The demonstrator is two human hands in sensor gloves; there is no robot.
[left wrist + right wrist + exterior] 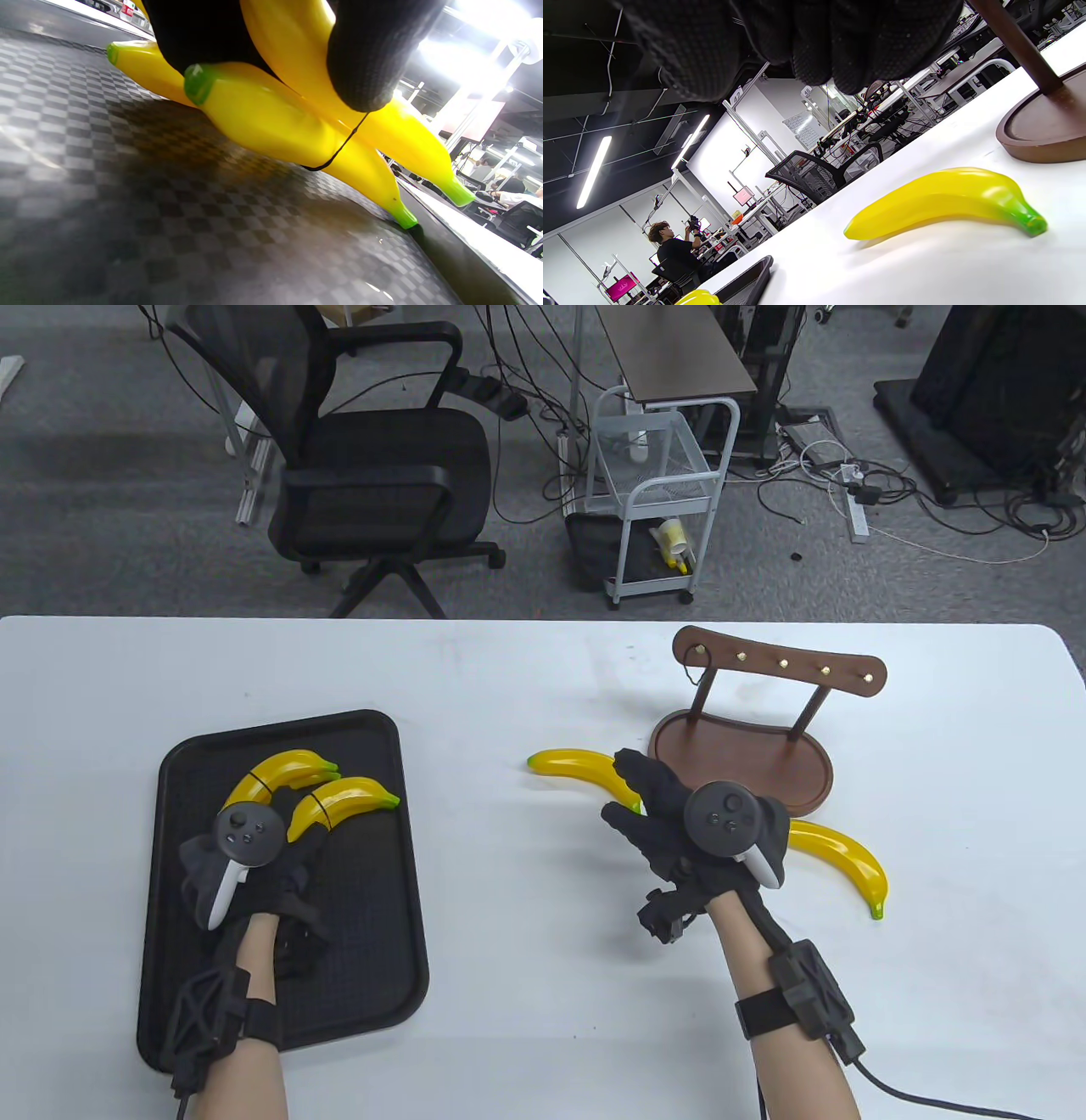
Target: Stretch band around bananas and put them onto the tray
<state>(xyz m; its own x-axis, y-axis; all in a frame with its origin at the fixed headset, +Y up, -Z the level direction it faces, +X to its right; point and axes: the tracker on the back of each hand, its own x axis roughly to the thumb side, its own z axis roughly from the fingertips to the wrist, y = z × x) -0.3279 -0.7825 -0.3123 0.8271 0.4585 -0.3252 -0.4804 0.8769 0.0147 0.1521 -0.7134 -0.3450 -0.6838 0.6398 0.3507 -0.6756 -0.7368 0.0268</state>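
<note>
Your left hand [246, 865] sits over the near half of the black tray [373, 950], and its fingers curl round the lower ends of the banded bananas [314, 793]. The left wrist view shows gloved fingertips [369, 63] pressed on the yellow skin, with the thin black band [339, 148] looped round the fruit just below them. That bunch lies on the tray's checkered floor, green tips pointing toward the tray's far right corner.

To the right of the tray, your right hand [679, 823] hovers above the white tabletop [509, 984]. Its fingers reach forward and appear relaxed, gripping nothing; the right wrist view shows them clear of the surface. Under those fingers, a loose banana [577, 768] lies flat on the tabletop, between the tray and the wooden stand [747, 755]. A second loose banana [848, 865] lies farther right of the tray, beside the stand's near edge.

Beyond the tabletop stand a black office chair [382, 475] and a small white cart [657, 492].
</note>
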